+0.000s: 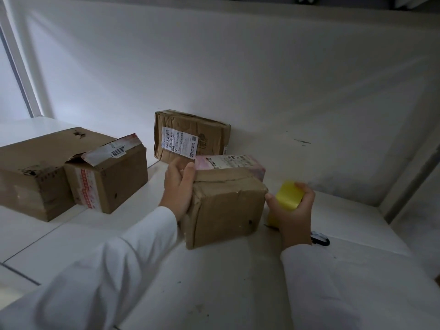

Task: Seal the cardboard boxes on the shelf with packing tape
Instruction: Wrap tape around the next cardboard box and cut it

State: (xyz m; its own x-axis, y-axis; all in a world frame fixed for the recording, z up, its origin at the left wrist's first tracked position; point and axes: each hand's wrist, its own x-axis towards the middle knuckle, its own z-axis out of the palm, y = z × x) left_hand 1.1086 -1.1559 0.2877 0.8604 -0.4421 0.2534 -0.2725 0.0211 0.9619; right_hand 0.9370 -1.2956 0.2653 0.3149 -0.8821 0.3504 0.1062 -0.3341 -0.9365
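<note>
Right now your left hand (177,189) holds the left side of a small brown box (226,210) in the middle of the frame, fingers curled over its top edge, and the box looks crumpled, with a pink and white label (229,163) on its far top part. Your right hand (294,215) is wrapped around a yellow roll of tape (288,195) just beside the box's right side, low on the white shelf (214,282). Three more brown boxes sit farther back: a big one (31,167) at the left edge, a torn one with red and white tape (107,177) touching it, and a wrinkled one (190,136) leaning on the white wall.
</note>
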